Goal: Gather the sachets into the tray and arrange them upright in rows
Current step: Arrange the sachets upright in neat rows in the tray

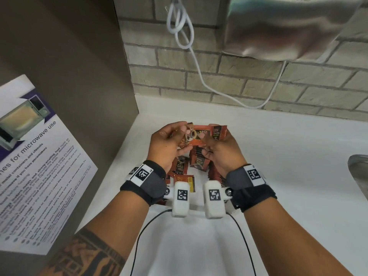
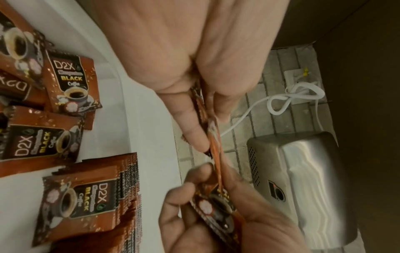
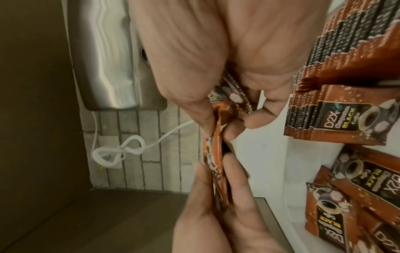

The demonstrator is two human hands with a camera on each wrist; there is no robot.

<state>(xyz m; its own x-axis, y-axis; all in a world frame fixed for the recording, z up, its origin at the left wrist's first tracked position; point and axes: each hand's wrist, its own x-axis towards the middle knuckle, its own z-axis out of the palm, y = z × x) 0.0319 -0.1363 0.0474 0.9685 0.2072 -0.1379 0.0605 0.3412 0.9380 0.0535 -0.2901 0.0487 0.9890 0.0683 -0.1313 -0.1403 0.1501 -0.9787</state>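
Observation:
Brown "D2X Black Coffee" sachets [image 1: 201,134] are bunched between both hands above the white tray [image 1: 196,206]. My left hand [image 1: 184,140] pinches the bunch from the left, and my right hand [image 1: 207,144] grips it from the right. In the left wrist view the left hand [image 2: 211,130] clamps the sachets' edges [image 2: 215,145]. The right wrist view shows the right hand [image 3: 216,123] holding the same bunch [image 3: 218,154]. An upright row of sachets [image 2: 90,196] stands in the tray, and loose sachets [image 2: 71,82] lie flat beside it.
The tray sits on a white counter [image 1: 278,176] against a brick wall. A steel hand dryer [image 1: 288,26] and a looped white cord [image 1: 189,36] hang above. A brown panel with a microwave notice [image 1: 29,156] stands left. A sink edge [image 1: 358,170] is at the right.

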